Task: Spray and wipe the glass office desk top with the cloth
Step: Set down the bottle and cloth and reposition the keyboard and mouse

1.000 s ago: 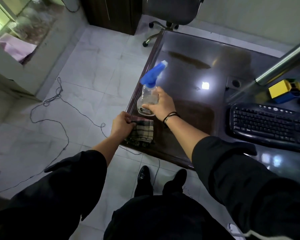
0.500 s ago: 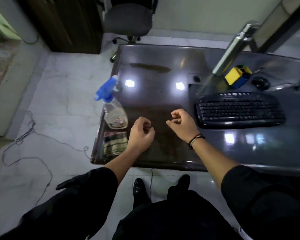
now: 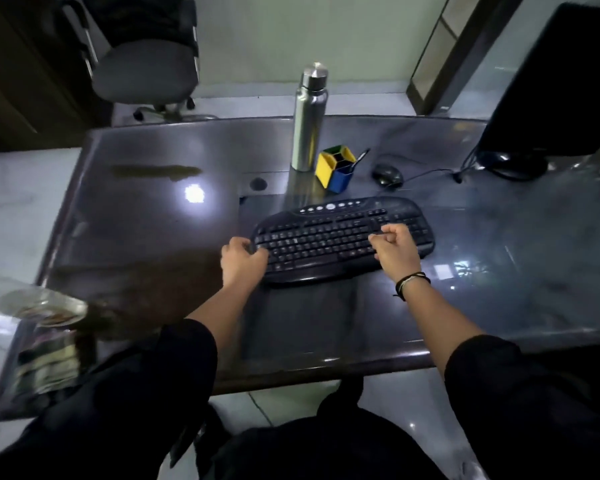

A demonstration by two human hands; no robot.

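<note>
Head view: bottle (image 3: 42, 306) and cloth (image 3: 45, 365) now set down at tabletop (image 3: 146, 220) near-left corner. Left hand (image 3: 241, 263) and right hand (image 3: 394, 252) moved onto keyboard (image 3: 340, 237) ends, grip curled, closure unclear. Likely clearing keyboard before spraying.

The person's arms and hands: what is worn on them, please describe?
Both arms have black sleeves pushed up, so the forearms are bare. The left hand wears nothing that shows: no glove, ring or watch. The right hand is also ungloved; at its wrist sits a thin dark bracelet with a lighter strand and a small loose end hanging from it.
</note>
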